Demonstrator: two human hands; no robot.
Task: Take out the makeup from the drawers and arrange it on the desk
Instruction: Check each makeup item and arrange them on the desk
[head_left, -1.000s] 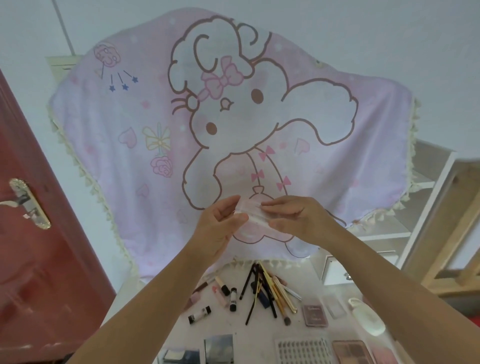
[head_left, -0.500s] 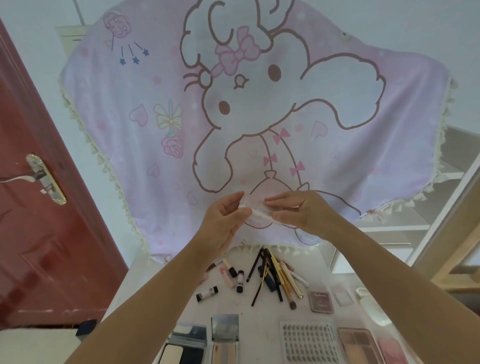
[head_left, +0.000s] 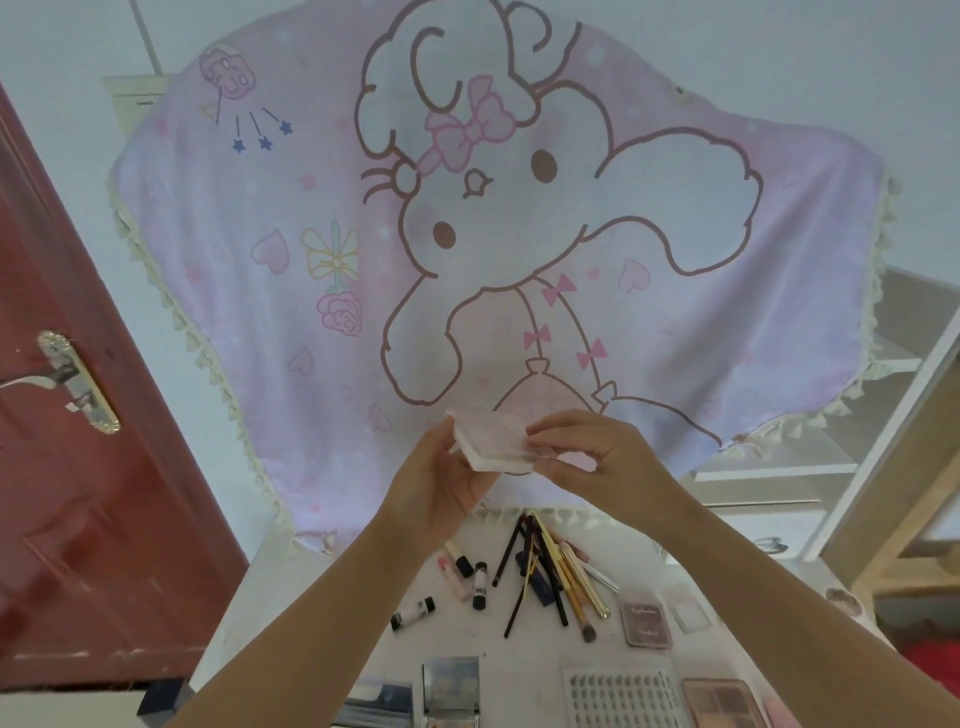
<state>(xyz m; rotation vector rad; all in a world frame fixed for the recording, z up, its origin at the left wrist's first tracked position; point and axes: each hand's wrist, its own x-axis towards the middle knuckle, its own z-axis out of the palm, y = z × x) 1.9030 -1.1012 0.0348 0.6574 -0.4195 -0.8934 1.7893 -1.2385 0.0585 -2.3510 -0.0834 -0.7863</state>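
Overhead, a Pale Compact Held in Both Hands

Above the bench (head_left: 291, 587), a pale pink compact (head_left: 496, 447) is held up between both hands. It is gripped from the left by the left hand (head_left: 439, 483), with the thumb along its edge, and pinched at its right side by the right hand (head_left: 592, 457). Farther down, brushes and pencils (head_left: 550, 571) are heaped on the bench, with small tubes (head_left: 413, 613) to their left and palettes (head_left: 645, 623) to their right. A cartoon-printed pink cloth (head_left: 519, 234) is hung behind.
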